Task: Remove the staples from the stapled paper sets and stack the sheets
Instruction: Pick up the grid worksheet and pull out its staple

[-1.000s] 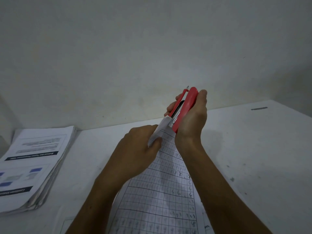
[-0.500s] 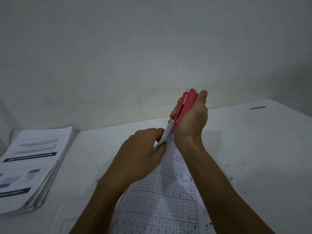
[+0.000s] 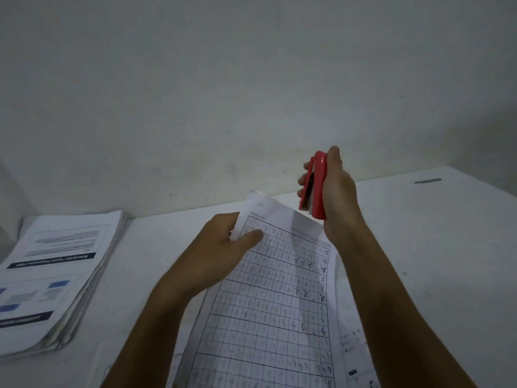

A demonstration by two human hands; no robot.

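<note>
A gridded paper set (image 3: 274,298) with handwritten marks lies slanted across the white table in front of me. My left hand (image 3: 223,253) pinches its upper left edge, thumb on top of the sheet. My right hand (image 3: 333,191) grips a red stapler (image 3: 314,186), held upright just above and to the right of the paper's top corner, apart from it. No staple is visible at the corner.
A thick stack of printed sheets (image 3: 53,278) sits at the left edge of the table (image 3: 433,247). More sheets lie under the gridded set at the bottom right. A small dark strip (image 3: 427,181) lies far right near the wall.
The stapler has come away from the paper corner and moved up to the right. The folded corner has flattened out, and my left hand now holds the sheet's left edge.
</note>
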